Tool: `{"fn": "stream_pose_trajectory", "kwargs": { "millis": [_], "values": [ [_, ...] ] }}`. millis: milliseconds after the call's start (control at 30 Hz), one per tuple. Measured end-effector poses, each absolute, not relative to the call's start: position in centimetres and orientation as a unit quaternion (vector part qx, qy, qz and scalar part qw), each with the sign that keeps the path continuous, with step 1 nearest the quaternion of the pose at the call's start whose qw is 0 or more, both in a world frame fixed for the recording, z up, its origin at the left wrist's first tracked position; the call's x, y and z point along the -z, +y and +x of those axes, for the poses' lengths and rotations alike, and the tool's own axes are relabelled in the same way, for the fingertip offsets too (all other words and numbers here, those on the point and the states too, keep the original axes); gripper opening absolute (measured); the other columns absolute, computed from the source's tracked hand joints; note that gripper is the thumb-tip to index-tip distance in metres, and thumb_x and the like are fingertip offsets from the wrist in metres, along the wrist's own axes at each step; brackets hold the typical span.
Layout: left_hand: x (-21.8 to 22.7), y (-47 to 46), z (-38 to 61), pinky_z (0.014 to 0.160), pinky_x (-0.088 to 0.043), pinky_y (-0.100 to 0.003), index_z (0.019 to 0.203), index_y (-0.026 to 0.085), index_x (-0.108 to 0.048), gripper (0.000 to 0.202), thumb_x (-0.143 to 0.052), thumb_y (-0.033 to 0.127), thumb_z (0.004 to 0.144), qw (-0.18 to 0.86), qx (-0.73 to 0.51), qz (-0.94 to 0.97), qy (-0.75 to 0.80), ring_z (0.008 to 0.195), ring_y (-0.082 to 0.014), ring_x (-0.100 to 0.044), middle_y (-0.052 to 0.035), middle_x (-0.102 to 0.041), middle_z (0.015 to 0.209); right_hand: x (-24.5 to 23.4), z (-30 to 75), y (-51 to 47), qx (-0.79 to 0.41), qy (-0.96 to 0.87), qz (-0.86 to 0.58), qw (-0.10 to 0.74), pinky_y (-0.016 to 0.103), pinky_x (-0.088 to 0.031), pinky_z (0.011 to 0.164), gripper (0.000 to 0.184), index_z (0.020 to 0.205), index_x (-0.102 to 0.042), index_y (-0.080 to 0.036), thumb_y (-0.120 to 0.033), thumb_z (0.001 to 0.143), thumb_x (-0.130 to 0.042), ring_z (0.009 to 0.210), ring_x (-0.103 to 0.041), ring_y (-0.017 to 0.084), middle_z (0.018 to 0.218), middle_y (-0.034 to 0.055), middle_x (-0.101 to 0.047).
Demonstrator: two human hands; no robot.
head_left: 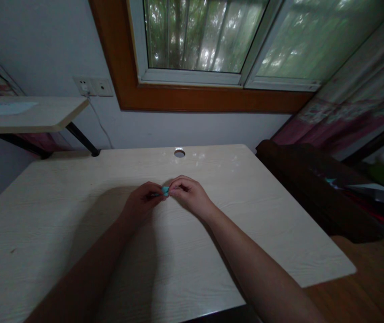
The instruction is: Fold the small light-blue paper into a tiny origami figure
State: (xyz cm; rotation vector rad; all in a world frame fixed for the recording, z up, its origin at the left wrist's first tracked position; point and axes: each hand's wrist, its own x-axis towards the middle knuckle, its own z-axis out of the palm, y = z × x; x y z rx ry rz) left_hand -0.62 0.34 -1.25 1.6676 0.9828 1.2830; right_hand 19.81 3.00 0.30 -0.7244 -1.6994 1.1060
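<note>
A small teal piece (165, 191), perhaps folded paper, is pinched between my two hands over the middle of the desk. Its exact kind is too small to make out, and fingers cover both its ends. My left hand (140, 198) grips the left end between thumb and fingertips. From the other side, my right hand (191, 194) pinches the right end, its fingers bent and pressed together. Both hands are close to the pale desktop (192, 251); whether they rest on it I cannot tell.
Behind my hands a round cable hole (179, 153) opens in the desk. A raised shelf (57, 119) on black legs stands at the back left, near a wall socket (92, 86) with a cord. Dark furniture (299, 188) holding loose items lies beyond the right edge.
</note>
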Motion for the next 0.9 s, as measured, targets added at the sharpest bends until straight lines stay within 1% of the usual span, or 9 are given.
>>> {"fn": "stream_pose_trajectory", "kwargs": {
  "millis": [167,300,433,600,767,900],
  "values": [
    [0.67,0.18,-0.72,0.08,-0.055,-0.029,0.082,0.019,-0.066,0.013,-0.075,0.027,0.079,0.404,-0.506,0.656,0.388,0.088,-0.0167,-0.068,-0.0058,-0.07,0.098,-0.38,20.14,3.08,-0.451,-0.694,-0.299,0.474,0.032,-0.048,0.08,0.01,0.082,-0.07,-0.02,-0.029,0.084,-0.072,0.087,-0.063,0.017,0.091,0.0049,-0.068],
    [0.43,0.2,-0.88,0.081,-0.055,-0.029,0.082,0.019,-0.066,0.013,-0.074,0.029,0.081,0.386,-0.508,0.659,0.399,0.09,-0.017,-0.068,-0.0064,-0.071,0.1,-0.46,20.11,3.16,-0.467,-0.676,-0.297,0.487,0.032,-0.047,0.08,0.008,0.081,-0.07,-0.02,-0.027,0.082,-0.073,0.086,-0.062,0.017,0.09,0.0043,-0.068],
    [0.36,0.17,-0.9,0.082,-0.056,-0.03,0.082,0.019,-0.066,0.012,-0.074,0.027,0.081,0.378,-0.53,0.654,0.386,0.092,-0.0174,-0.067,-0.0069,-0.07,0.101,-0.47,20.0,3.18,-0.493,-0.658,-0.301,0.482,0.034,-0.047,0.083,0.011,0.08,-0.07,-0.021,-0.031,0.08,-0.074,0.088,-0.062,0.018,0.092,0.0044,-0.068],
    [0.44,0.16,-0.71,0.082,-0.056,-0.031,0.087,0.019,-0.067,0.011,-0.074,0.026,0.081,0.377,-0.535,0.659,0.37,0.093,-0.0177,-0.067,-0.0075,-0.068,0.102,-0.42,19.98,3.09,-0.513,-0.649,-0.306,0.472,0.036,-0.049,0.086,0.015,0.08,-0.069,-0.022,-0.035,0.08,-0.075,0.091,-0.063,0.019,0.096,0.0054,-0.068],
    [0.51,0.43,-0.76,0.079,-0.055,-0.03,0.087,0.022,-0.071,0.005,-0.073,0.024,0.082,0.303,-0.515,0.716,0.359,0.091,-0.0173,-0.065,-0.0072,-0.067,0.099,-0.57,19.95,2.82,-0.511,-0.663,-0.292,0.461,0.034,-0.049,0.082,0.015,0.082,-0.069,-0.021,-0.036,0.082,-0.073,0.091,-0.063,0.019,0.099,0.0063,-0.067],
    [0.63,0.42,-0.89,0.077,-0.055,-0.029,0.086,0.022,-0.07,0.005,-0.072,0.025,0.083,0.296,-0.513,0.716,0.371,0.091,-0.0172,-0.065,-0.007,-0.067,0.099,-0.63,19.81,2.63,-0.498,-0.673,-0.296,0.46,0.032,-0.048,0.078,0.014,0.085,-0.07,-0.022,-0.035,0.082,-0.074,0.09,-0.062,0.018,0.101,0.0062,-0.066]
  ]
}}
